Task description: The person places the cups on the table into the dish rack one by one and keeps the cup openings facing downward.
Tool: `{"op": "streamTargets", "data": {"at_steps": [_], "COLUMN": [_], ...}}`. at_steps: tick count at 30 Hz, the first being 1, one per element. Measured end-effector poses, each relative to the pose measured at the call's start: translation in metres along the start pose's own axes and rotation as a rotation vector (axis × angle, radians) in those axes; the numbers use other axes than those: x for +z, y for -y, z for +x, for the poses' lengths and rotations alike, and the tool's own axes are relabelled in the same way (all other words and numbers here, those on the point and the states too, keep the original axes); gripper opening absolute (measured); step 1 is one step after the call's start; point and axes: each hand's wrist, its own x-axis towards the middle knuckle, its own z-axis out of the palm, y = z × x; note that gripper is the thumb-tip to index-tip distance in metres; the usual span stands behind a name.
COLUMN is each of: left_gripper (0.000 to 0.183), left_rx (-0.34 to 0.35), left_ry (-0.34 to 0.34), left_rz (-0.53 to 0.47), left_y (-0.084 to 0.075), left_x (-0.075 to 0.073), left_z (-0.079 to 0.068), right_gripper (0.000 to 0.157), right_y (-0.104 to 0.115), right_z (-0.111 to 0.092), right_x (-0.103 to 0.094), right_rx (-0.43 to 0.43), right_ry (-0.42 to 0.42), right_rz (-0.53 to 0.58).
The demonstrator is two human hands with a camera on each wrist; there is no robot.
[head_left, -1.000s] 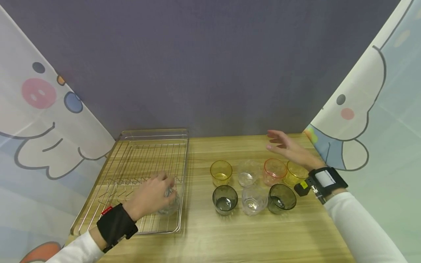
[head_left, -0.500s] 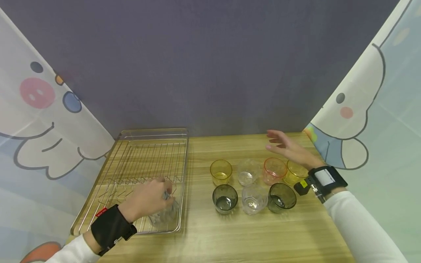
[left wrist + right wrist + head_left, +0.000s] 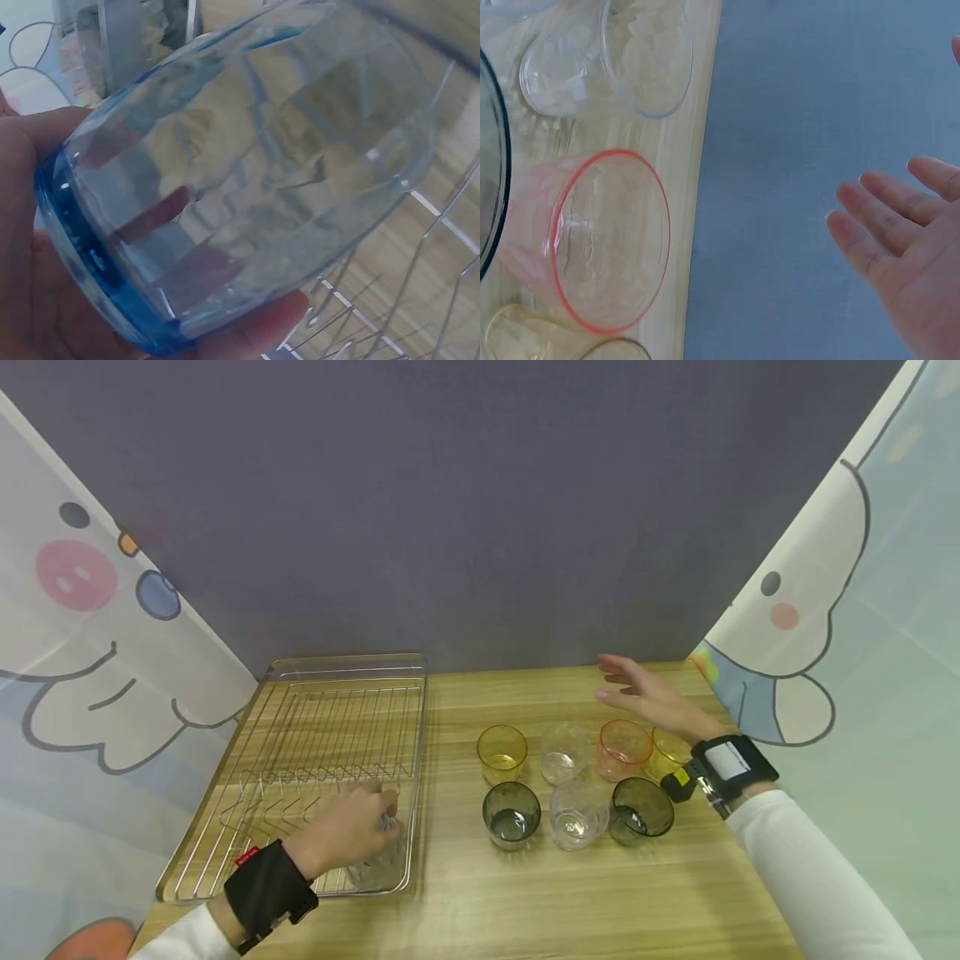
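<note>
Nearer the wire rack's (image 3: pixel 348 666) close edge, the blue-bottomed glass (image 3: pixel 247 172) has moved with the left hand (image 3: pixel 348 827), fingers curled round its blue end. I can't tell if it touches the rack; best to rest its mouth flat before letting go. The right hand (image 3: pixel 645 695) is loose, holding nothing.

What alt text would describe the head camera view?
A person's left hand grips a clear glass at a metal wire rack. To the right, the empty right hand hovers near seven clear and tinted glasses on a wooden table.
</note>
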Motion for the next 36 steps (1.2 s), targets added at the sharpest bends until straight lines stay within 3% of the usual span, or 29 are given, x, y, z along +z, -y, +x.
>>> {"op": "streamTargets", "data": {"at_steps": [5,16,31,36], "left_gripper": [0.012,0.013,0.016,0.023], "left_rx": [0.010,-0.034,-0.033,-0.033], "left_ry": [-0.015,-0.037,-0.032,-0.020], "left_rz": [0.015,0.040,0.071,0.079], "left_y": [0.003,0.002,0.001,0.003], "left_x": [0.007,0.015,0.016,0.017], "left_z": [-0.001,-0.001,-0.001,-0.001], "right_gripper": [0.073,0.068,0.076,0.079], "right_y": [0.006,0.023,0.041,0.044], "right_z": [0.008,0.025,0.031,0.030], "right_x": [0.009,0.047,0.084,0.095], "right_rx": [-0.010,-0.074,-0.120,-0.099], "right_ry": [0.015,0.120,0.282,0.319], "right_rz": [-0.003,0.069,0.042,0.042]}}
